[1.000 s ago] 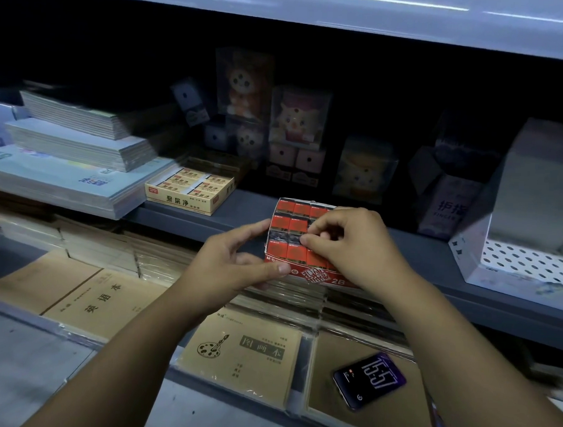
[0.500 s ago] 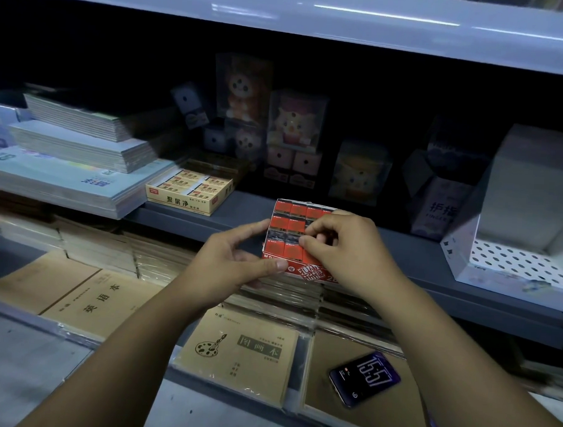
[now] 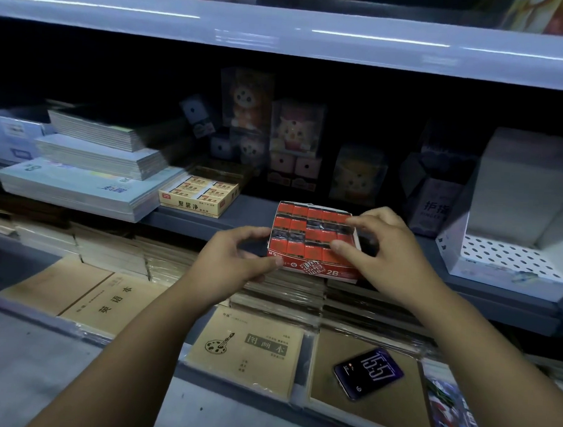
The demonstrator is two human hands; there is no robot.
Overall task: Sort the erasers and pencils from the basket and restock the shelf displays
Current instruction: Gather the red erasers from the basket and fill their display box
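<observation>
I have my left hand pinching the front left corner of the red eraser box; my right hand curls round its right end, thumb and forefinger on the erasers; the box is at the shelf front edge, right of a yellow eraser box.

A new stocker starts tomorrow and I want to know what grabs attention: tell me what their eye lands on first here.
The red box of erasers in the middle, at the front edge of the shelf, stands out most: the left hand grips its left corner and the right hand curls over its right side. Next comes the lit phone on the brown notebooks at lower right.
</observation>
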